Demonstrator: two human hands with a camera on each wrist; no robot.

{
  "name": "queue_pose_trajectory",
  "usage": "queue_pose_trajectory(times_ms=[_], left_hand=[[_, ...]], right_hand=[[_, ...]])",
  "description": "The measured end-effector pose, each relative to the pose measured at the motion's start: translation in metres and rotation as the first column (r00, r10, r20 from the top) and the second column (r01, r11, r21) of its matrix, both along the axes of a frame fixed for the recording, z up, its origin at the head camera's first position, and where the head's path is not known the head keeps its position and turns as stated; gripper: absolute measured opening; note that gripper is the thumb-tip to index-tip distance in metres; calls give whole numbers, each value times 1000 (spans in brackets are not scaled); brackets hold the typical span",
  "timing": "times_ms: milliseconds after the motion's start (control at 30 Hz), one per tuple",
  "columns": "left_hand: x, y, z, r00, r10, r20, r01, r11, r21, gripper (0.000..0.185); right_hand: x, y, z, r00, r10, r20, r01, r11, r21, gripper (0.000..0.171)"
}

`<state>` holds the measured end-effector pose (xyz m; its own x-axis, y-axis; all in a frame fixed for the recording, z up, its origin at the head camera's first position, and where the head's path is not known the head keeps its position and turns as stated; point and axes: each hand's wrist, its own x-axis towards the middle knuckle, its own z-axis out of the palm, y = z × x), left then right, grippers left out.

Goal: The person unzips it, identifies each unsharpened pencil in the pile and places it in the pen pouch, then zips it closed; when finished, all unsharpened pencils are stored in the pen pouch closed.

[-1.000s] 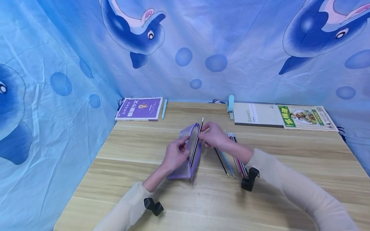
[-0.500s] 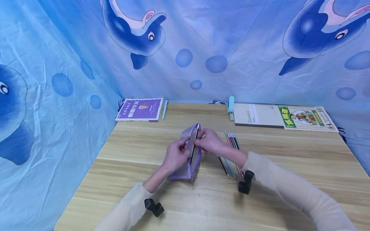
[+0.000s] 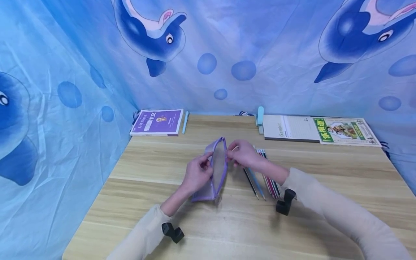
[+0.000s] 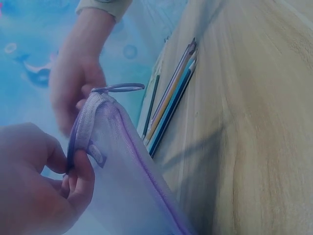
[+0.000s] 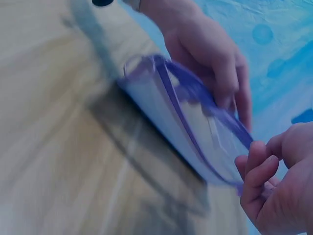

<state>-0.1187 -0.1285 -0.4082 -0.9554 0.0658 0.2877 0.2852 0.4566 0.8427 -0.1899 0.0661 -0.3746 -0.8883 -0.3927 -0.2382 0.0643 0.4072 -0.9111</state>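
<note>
My left hand (image 3: pixel 196 173) pinches the near edge of the purple mesh pencil pouch (image 3: pixel 216 169), thumb and fingers curled onto its zipper rim, and holds it standing on its long edge on the wooden table (image 3: pixel 162 169). My right hand (image 3: pixel 242 154) sits at the pouch's far top corner with its fingers curled in by the zipper end; the wrist view is too blurred for me to tell whether they actually grip the rim or the pull. Just to the right of that hand, a row of coloured pencils (image 3: pixel 264 175) lies flat on the table, side by side. Farther back, a purple book (image 3: pixel 157 122) lies at the left edge, a light blue pen (image 3: pixel 185 122) beside it, and a notepad (image 3: pixel 289 129) and a green-covered booklet (image 3: pixel 344 131) lie at the right.
</note>
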Motion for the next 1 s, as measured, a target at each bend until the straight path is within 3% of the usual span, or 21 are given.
queue_pose_trajectory(times_ms=[133,333,500,800,1000], left_hand=[[-2,1,2,1000,-2,-8,2,1000,3,50],[-4,1,2,1000,3,14,-3,1000,7,51],[-4,4,-2,1000,-21,2,21,1000,17,50],[-1,6,-2,999,-27,24,27,1000,11,52],[-4,6,-2,1000,-27,1,28,1000,-3,52]], right_hand=[[-10,33,-1,992,63,-110,-46,987,154,16],[-15,72,-11,957,212,-198,-129,923,363,12],[-10,84,-20,950,240,-199,-146,908,393,14],[-11,84,-26,979,173,-107,-115,905,409,9],[-11,80,-26,980,155,-126,-88,901,426,9]])
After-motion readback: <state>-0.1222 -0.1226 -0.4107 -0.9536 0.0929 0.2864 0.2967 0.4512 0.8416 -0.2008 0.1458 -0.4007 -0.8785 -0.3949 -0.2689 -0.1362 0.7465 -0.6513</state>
